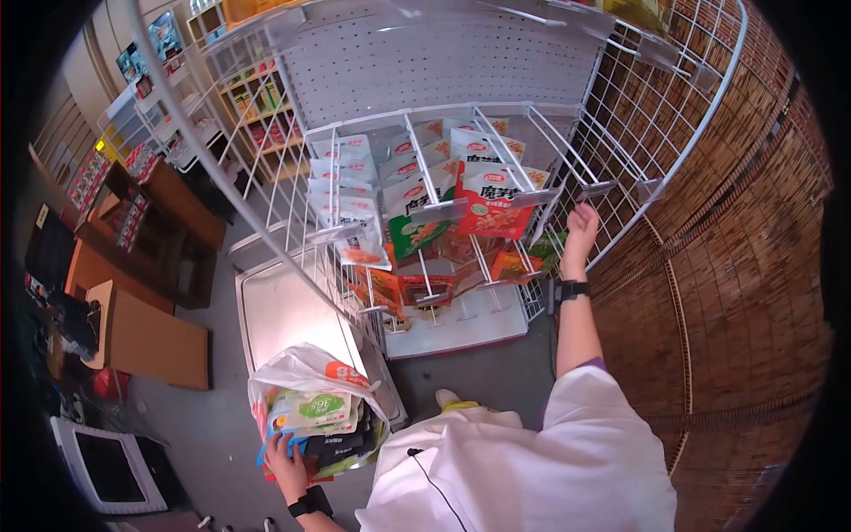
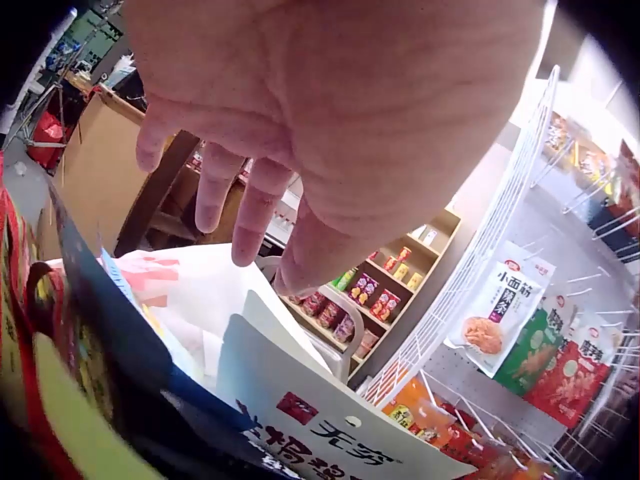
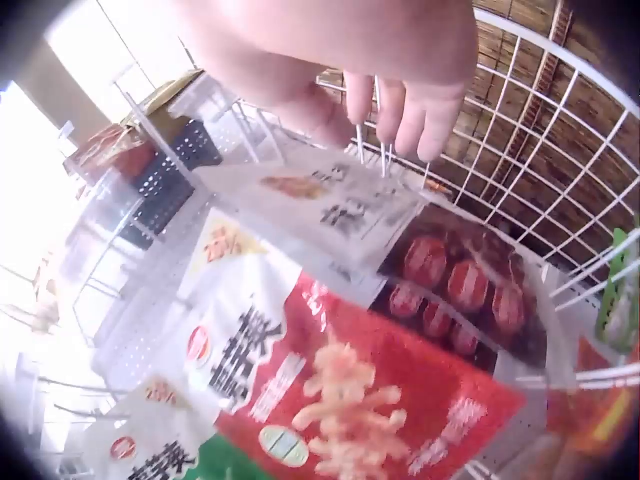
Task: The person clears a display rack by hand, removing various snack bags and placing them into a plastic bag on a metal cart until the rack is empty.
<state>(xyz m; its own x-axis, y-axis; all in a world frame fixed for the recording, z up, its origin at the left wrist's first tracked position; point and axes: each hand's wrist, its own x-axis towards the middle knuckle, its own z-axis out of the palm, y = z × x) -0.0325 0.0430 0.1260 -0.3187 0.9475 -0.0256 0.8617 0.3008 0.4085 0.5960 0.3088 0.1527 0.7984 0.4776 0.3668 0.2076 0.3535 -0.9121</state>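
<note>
At the lower left of the head view, my left hand (image 1: 285, 463) lies on the side of a white plastic bag (image 1: 297, 362) filled with snack packets (image 1: 321, 408). In the left wrist view its fingers (image 2: 262, 200) extend loosely over a pale packet (image 2: 330, 420), with nothing between them. My right hand (image 1: 581, 232) is up by the rightmost display hook (image 1: 596, 189). Below its extended fingertips, the right wrist view shows a packet with a white top and brown lower part (image 3: 465, 280). A red konjac snack packet (image 3: 370, 390) hangs in front of that one.
The wire rack (image 1: 656, 115) holds white packets (image 1: 350, 208), a green packet (image 1: 424, 213) and orange packets (image 1: 381, 288) on lower hooks. A metal cart (image 1: 292, 293) stands left of it, and a bamboo screen (image 1: 709, 310) lines the right. Brown boxes (image 1: 155, 341) stand farther left.
</note>
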